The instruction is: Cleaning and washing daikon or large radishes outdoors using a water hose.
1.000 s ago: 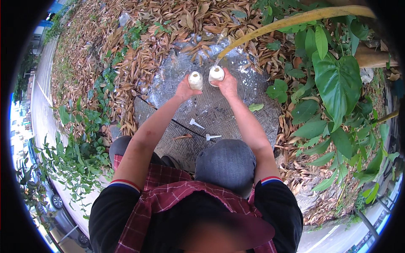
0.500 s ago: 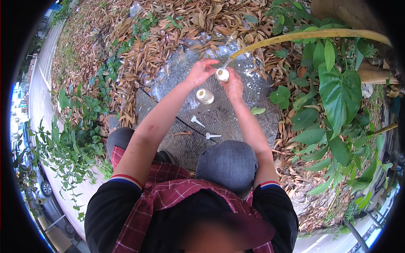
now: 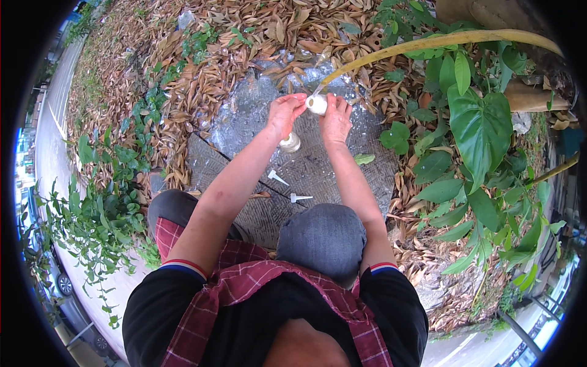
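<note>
My right hand is closed round a small white bottle, tilted so its round, tan-coloured mouth faces left. At that mouth the fingertips of my left hand are pinched together, touching or nearly touching the rim; whatever they hold is too small to make out. A pale, translucent strip rises beside the bottle toward the yellow stem's end. Partly hidden below my left hand, a second white bottle stands on the stone slab. Two white tapered nozzles, one farther off and one nearer my knee, lie there.
A long yellow stem arches in from the right above the slab. Dry brown leaves surround it. Broad green leaves crowd the right side. A thin dark cord crosses the slab; my denim-covered knee is at its near side.
My left hand has moved in to the bottle's mouth, its fingers drawing together. The held bottle has tipped leftward. The standing bottle is now partly covered by my left hand. The view has shifted slightly.
</note>
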Motion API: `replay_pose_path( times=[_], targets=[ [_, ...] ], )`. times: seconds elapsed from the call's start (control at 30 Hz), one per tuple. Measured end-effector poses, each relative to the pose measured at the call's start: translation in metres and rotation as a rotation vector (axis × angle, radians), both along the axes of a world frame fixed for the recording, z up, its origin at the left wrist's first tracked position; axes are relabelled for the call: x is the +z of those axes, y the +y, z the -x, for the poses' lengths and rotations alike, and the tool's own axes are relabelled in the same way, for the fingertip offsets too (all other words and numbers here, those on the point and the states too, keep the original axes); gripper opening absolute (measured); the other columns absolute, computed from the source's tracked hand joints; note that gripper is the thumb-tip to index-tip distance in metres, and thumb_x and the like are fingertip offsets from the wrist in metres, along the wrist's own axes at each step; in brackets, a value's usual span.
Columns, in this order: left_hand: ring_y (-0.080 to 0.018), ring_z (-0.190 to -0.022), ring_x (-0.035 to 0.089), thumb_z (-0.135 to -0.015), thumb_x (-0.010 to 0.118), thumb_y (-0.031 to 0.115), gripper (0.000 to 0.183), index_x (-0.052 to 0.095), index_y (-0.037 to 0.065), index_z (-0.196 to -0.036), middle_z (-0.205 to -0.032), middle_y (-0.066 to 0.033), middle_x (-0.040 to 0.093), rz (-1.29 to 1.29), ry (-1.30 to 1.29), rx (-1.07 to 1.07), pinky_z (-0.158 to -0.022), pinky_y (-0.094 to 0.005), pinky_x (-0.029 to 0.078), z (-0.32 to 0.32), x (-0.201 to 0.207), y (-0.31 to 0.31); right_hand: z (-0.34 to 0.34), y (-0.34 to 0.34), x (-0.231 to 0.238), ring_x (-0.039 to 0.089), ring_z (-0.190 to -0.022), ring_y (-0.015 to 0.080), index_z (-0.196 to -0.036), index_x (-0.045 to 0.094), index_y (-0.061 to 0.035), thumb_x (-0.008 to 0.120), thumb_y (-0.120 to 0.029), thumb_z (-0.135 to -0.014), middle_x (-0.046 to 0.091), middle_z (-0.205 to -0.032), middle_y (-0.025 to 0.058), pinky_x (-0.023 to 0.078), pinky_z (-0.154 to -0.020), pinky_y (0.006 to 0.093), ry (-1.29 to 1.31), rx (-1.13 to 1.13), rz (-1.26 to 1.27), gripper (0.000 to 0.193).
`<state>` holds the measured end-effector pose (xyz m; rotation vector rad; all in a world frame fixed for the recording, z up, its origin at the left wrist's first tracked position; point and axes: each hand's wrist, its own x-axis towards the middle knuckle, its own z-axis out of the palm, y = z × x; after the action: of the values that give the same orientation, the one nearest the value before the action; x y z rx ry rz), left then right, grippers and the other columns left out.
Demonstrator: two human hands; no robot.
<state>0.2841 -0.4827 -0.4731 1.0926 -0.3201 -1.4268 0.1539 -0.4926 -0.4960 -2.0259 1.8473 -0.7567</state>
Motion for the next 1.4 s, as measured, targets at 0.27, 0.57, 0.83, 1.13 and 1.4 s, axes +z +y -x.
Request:
replay_pose_path(
  times=[0.27, 0.57, 0.83, 1.13, 1.4],
  targets=[
    [-0.0137, -0.068, 0.056, -0.068, 0.068, 0.011, 0.018, 0.062, 0.001, -0.081, -0.079, -0.0050, 0.060, 0.172, -0.877, -0.187, -0.063, -0.0233, 0.045, -0.009, -0.012, -0.002, 0.001, -0.002, 0.013, 0.042, -0.093, 0.0257, -0.096, 0.051, -0.0181, 0.059, -0.012, -0.064, 0.045, -0.100, 0.0046, 0.032, -0.081, 0.0483, 0.248, 0.056, 0.164, 0.033],
    [-0.0183, -0.076, 0.057, -0.080, 0.055, 0.019, 0.032, 0.047, 0.002, -0.106, -0.090, -0.0077, 0.058, -0.185, 0.089, -0.238, -0.061, -0.0296, 0.047, -0.004, -0.025, -0.019, 0.022, -0.012, 0.000, 0.041, -0.101, 0.0312, -0.099, 0.049, -0.0124, 0.060, -0.002, -0.056, 0.042, -0.106, 0.0095, 0.036, -0.087, 0.0414, 0.118, 0.041, 0.468, 0.046],
    [-0.0167, -0.093, 0.050, -0.081, 0.053, 0.020, 0.032, 0.050, 0.002, -0.107, -0.101, -0.0072, 0.054, 0.036, -0.098, -0.279, -0.080, -0.0308, 0.039, 0.055, 0.006, -0.023, 0.045, -0.015, -0.008, 0.042, -0.099, 0.0332, -0.102, 0.044, -0.0036, 0.059, 0.000, -0.057, 0.044, -0.104, 0.0123, 0.037, -0.085, 0.0410, 0.150, -0.150, 0.434, 0.048],
    [-0.0100, -0.077, 0.055, -0.072, 0.059, -0.001, 0.023, 0.058, -0.002, -0.095, -0.086, -0.0056, 0.060, 0.240, -0.357, -0.076, -0.069, -0.0228, 0.044, 0.034, 0.008, -0.007, 0.021, 0.002, 0.015, 0.046, -0.093, 0.0338, -0.096, 0.047, -0.0014, 0.067, -0.016, -0.057, 0.049, -0.099, 0.0168, 0.040, -0.078, 0.0416, -0.247, -0.052, -0.238, 0.046],
    [-0.0151, -0.089, 0.054, -0.070, 0.058, 0.004, 0.037, 0.051, 0.001, -0.106, -0.095, -0.0063, 0.057, 0.119, -0.014, -0.120, -0.079, -0.0276, 0.041, 0.035, 0.029, 0.001, -0.004, 0.018, 0.041, 0.044, -0.094, 0.0344, -0.111, 0.036, -0.0058, 0.067, -0.019, -0.062, 0.046, -0.102, 0.0174, 0.043, -0.074, 0.0416, -0.150, -0.092, -0.030, 0.059]
  ],
)
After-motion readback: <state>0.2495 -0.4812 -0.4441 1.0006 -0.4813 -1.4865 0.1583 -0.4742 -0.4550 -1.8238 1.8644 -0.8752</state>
